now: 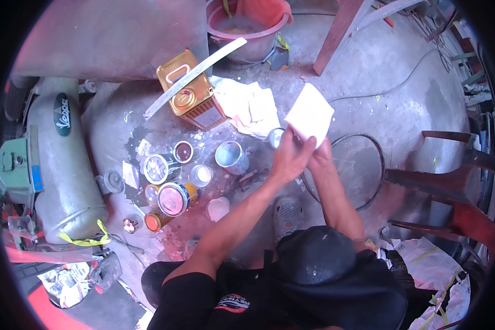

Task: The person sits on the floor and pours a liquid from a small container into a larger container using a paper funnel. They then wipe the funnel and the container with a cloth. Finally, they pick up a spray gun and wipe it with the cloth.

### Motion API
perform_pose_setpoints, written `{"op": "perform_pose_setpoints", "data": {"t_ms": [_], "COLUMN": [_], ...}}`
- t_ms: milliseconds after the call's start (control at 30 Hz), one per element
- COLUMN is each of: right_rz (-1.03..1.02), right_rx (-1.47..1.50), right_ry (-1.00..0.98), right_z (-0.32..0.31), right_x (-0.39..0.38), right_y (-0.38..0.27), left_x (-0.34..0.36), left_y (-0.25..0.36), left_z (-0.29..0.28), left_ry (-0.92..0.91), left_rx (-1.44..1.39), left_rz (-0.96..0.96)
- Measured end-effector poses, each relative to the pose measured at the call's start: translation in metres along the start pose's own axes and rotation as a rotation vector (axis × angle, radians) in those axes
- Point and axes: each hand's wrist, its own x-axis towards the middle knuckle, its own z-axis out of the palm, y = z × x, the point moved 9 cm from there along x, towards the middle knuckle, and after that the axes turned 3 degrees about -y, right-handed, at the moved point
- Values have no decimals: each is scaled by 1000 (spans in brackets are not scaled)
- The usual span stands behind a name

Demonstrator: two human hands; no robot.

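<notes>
A bright white, squarish piece [312,113], like a folded sheet or pad, is held up in front of me; the glare hides whether it is paper or cloth. My left hand [292,158] is closed on its lower edge, with the thumb across the face toward me. Beside it, my right hand [320,156] grips the bottom corner, its fingers mostly hidden behind the piece and the other hand. Just left of the piece, a small round tin [276,137] stands on the floor, partly covered by my left hand.
A gold square can [206,107] has a long pale strip [225,55] across it, beside a white cloth [253,110]. Several paint pots [172,199] and cups [232,155] stand left. Around them are a tank [66,165], a bucket [247,41], a hose loop [380,159] and a reddish-brown chair [440,181].
</notes>
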Motion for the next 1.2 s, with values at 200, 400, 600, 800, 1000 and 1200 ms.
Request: {"op": "perform_pose_setpoints", "data": {"t_ms": [200,400,600,800,1000,1200], "right_rz": [87,-311,-631,-528,-784,-524], "right_rx": [-233,-970,-1268,-1286,-1435,-1217], "right_ry": [-4,298,46,-18,15,-89], "right_z": [-14,-62,68,71,89,75], "right_x": [-12,-26,-65,-61,-75,-64], "right_y": [33,-65,-77,-64,-80,-64], "left_x": [8,22,5,-11,-14,-12], "left_y": [-20,-23,-21,-20,-16,-7], "left_z": [-23,-30,-11,0,-1,1], "left_ry": [54,-121,-263,-321,-290,-350], "left_rx": [-104,-447,-690,-657,-649,-651], "left_rz": [-124,-157,-255,-372,-354,-353]}}
